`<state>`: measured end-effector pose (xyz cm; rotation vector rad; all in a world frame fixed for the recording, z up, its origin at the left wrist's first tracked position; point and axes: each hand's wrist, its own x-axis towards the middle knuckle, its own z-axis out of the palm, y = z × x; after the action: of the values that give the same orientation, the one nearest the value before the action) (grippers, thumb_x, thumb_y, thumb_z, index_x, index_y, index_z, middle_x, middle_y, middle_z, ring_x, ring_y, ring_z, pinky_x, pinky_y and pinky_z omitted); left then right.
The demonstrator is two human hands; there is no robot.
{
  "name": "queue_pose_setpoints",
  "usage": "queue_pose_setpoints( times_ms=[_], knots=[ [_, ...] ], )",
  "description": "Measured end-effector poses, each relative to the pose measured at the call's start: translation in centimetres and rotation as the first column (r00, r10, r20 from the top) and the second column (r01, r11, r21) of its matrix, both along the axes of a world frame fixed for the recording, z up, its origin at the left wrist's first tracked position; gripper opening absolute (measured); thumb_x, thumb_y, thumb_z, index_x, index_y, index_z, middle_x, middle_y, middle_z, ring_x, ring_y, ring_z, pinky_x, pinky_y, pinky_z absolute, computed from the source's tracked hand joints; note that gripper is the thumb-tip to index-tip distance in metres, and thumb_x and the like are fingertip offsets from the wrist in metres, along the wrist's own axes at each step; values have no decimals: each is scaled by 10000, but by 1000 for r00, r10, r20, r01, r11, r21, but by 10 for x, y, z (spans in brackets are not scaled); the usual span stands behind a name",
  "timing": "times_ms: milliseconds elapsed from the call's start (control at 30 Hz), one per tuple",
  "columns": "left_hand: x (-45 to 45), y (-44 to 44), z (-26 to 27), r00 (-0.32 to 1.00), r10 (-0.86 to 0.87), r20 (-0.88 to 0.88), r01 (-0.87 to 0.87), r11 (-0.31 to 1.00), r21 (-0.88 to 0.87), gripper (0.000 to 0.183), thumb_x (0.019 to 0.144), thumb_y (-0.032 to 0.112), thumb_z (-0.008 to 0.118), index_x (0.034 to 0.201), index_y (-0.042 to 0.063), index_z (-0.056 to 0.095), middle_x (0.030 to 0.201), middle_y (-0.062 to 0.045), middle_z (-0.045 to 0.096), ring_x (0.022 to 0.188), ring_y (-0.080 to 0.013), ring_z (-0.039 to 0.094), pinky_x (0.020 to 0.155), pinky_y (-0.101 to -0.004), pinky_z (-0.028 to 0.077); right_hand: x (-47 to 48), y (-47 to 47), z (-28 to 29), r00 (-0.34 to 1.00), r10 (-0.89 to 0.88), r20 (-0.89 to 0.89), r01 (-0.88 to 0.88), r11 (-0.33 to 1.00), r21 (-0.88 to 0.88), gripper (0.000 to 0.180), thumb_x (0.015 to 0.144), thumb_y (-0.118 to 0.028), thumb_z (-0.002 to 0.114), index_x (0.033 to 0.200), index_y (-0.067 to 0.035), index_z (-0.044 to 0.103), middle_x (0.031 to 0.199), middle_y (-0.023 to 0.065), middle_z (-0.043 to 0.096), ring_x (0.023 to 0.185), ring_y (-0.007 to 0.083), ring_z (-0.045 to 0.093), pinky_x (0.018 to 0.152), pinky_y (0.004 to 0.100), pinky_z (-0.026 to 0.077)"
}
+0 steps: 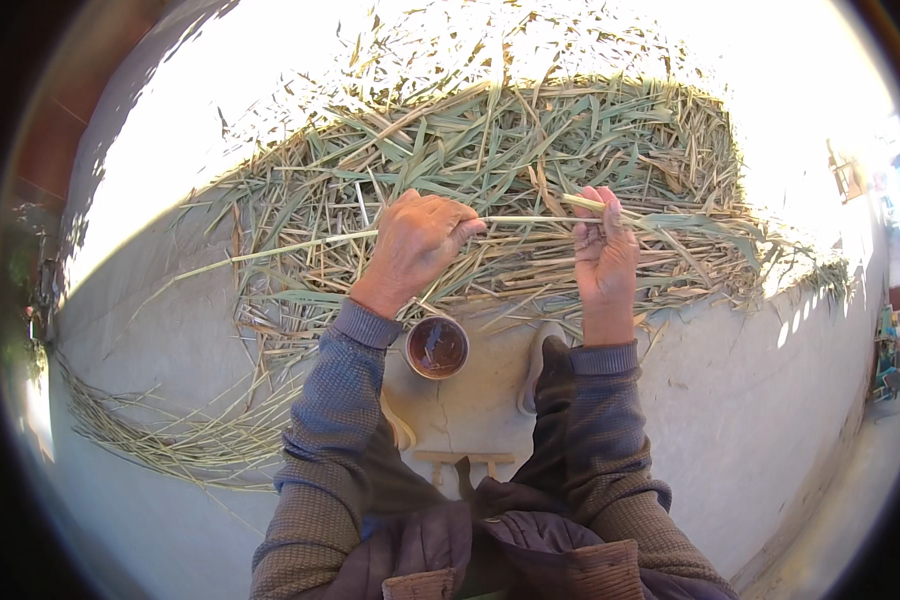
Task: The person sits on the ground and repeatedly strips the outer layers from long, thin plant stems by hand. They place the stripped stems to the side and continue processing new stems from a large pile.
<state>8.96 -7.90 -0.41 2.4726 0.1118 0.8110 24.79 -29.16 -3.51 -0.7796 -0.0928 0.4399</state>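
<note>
Between my two hands runs a long, thin green reed-like stalk [300, 244], its narrow tail bending down over the floor at the left. My left hand [420, 244] pinches it between thumb and forefinger. At the other end my right hand [606, 262] has its fingers curled around the stalk and a leaf sheath; a pale stub [581, 202] sticks out past the fingertips. A long green leaf [697, 223] trails to the right from that hand. Under both hands spreads a heap of cut stalks and leaves [510, 157], partly green and partly dry.
A round container [436, 347] with dark brown liquid stands on the concrete floor [720, 405] between my feet. At the lower left lies a bundle of thin stalks [187, 450]. The edge of a small wooden stool [465, 457] shows below me. Strong sunlight washes out the heap's far side.
</note>
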Motion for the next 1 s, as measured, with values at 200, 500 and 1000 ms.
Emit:
queue_pose_setpoints(
  times_ms=[200,500,1000],
  knots=[
    [4,-3,-10,1000,-15,-14,15,1000,-4,161,858,253,781,851,98,737,793,-47,714,686,-248,615,643,-373,448,-47,32,2,972,211,-107,-217,975,-56,270,1022,-187,645,1224,-13,604,1186,153,713,1035,207,717,808,310,591],
    [4,-10,-13,998,-16,67,8,992,129,181,859,262,769,829,104,685,782,-48,695,696,-272,619,658,-392,466,-49,41,-12,993,55,-107,-75,980,-187,212,994,-260,694,1031,-53,666,970,94,747,803,159,733,661,252,591],
    [-24,18,24,999,28,32,-33,982,188,175,848,241,791,893,81,735,809,-41,724,715,-217,624,712,-353,421,13,-14,-5,983,-174,-61,163,974,-156,237,943,-282,760,972,-67,665,907,71,742,734,112,694,612,210,566]
  ],
)
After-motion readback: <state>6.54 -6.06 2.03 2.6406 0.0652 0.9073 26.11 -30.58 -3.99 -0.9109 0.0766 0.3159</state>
